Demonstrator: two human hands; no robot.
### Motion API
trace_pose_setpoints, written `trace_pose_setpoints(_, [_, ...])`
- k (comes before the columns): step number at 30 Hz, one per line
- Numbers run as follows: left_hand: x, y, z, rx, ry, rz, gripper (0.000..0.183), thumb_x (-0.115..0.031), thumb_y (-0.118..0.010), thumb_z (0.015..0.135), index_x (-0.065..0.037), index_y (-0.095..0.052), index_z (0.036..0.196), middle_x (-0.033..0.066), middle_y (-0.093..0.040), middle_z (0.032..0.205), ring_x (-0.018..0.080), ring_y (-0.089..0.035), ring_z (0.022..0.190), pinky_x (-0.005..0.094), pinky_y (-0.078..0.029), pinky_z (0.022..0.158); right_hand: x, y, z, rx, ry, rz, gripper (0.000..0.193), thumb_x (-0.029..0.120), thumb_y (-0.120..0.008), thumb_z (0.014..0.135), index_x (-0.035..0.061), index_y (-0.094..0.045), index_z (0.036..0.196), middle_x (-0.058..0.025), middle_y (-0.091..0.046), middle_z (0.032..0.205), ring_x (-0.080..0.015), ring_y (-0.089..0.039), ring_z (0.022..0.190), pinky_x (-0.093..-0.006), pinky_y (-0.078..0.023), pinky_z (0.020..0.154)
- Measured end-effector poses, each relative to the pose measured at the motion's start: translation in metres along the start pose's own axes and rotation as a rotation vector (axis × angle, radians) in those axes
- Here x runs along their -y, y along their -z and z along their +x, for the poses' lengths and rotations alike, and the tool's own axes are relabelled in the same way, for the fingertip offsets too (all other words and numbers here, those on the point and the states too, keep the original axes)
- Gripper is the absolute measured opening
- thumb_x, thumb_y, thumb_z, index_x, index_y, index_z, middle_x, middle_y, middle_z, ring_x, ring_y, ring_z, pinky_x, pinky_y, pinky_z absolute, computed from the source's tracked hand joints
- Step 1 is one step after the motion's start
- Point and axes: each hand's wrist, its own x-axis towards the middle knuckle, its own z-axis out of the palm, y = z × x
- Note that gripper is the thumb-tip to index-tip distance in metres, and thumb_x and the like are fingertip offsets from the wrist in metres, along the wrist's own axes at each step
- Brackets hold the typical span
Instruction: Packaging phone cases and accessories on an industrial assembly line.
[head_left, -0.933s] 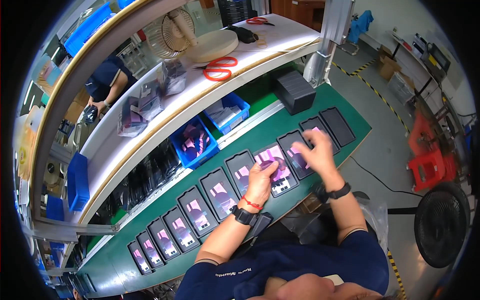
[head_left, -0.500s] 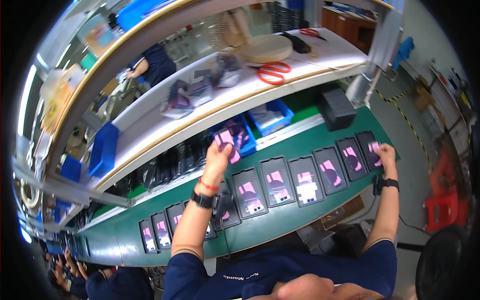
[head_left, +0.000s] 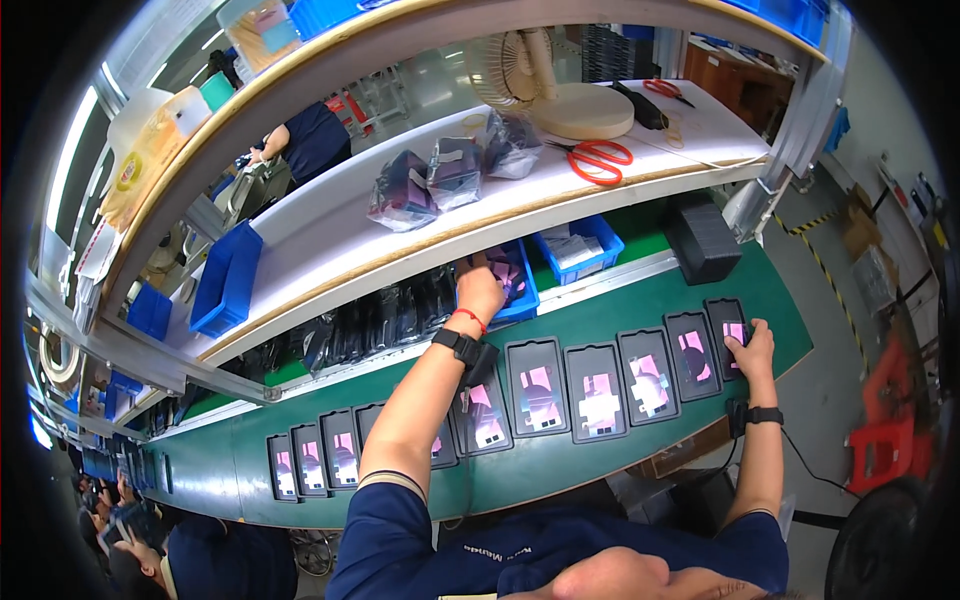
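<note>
My left hand [head_left: 481,290] reaches to the left side of a blue bin [head_left: 527,309] under the shelf. Its fingertips are partly hidden, so whether it holds anything cannot be told. Thin pink-and-black pieces [head_left: 510,278] lie in that bin. At the right end of a row of black trays, my right hand [head_left: 757,352] is closed at the edge of the last tray [head_left: 722,309]. Its thumb and fingers are on a small pink piece [head_left: 735,331]. Other trays, such as a middle one [head_left: 537,352], hold flat pieces in pink, black and white.
A second blue bin [head_left: 590,232] with clear bags and a black block [head_left: 703,240] stand behind the trays. Black packets [head_left: 370,325] line the space under the shelf [head_left: 330,262]. Red-handled scissors [head_left: 600,162], wrapped bundles [head_left: 405,190] and a fan [head_left: 585,112] are on the shelf.
My left hand, which held pink pieces above the trays, has moved back to the bin, and no pink piece shows in it now. My right hand has lowered to the end tray. The view has shifted.
</note>
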Motion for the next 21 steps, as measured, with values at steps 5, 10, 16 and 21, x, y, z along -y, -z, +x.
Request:
trace_pose_setpoints(5, [-0.019,0.048,-0.045,-0.070,-0.305,-0.146,0.062,-0.009,-0.068,0.070,-0.005,-0.042,0.126,0.0267,-0.041,0.122,0.0435,-0.043,0.111,0.0454,-0.039,0.094,0.130,0.010,-0.021,-0.155,0.513,-0.038,0.038,0.024,-0.070,0.073,-0.0012,-0.057,0.099,-0.0196,-0.059,0.095,-0.0372,-0.054,0.091,-0.0450,-0.042,0.080])
trace_pose_setpoints(10, [-0.014,0.083,-0.109,0.165,-0.517,-0.377,0.038,-0.013,-0.066,0.077,-0.005,-0.055,0.112,0.0218,-0.046,0.122,0.0377,-0.046,0.114,0.0414,-0.040,0.094,0.264,-0.081,0.032,0.260,0.577,-0.075,0.029,0.024,-0.059,0.082,-0.0028,-0.060,0.093,-0.0261,-0.060,0.088,-0.0408,-0.057,0.089,-0.0467,-0.045,0.077])
trace_pose_setpoints(16, [0.037,0.135,-0.193,0.174,-0.347,-0.498,0.019,-0.009,-0.064,0.078,-0.001,-0.064,0.095,0.0170,-0.060,0.103,0.0331,-0.058,0.096,0.0370,-0.047,0.082,0.276,-0.173,0.088,-0.051,0.711,-0.176,0.040,0.028,-0.051,0.086,0.0080,-0.050,0.122,-0.0153,-0.054,0.122,-0.0288,-0.058,0.103,-0.0415,-0.049,0.080])
trace_pose_setpoints(21, [0.083,0.159,-0.236,0.018,0.011,-0.533,0.012,-0.004,-0.063,0.078,0.000,-0.065,0.089,0.0133,-0.065,0.090,0.0261,-0.063,0.084,0.0312,-0.048,0.074,0.320,-0.196,0.106,0.064,0.663,0.070,0.039,0.028,-0.051,0.087,0.0085,-0.050,0.121,-0.0139,-0.055,0.119,-0.0282,-0.058,0.102,-0.0426,-0.049,0.078])
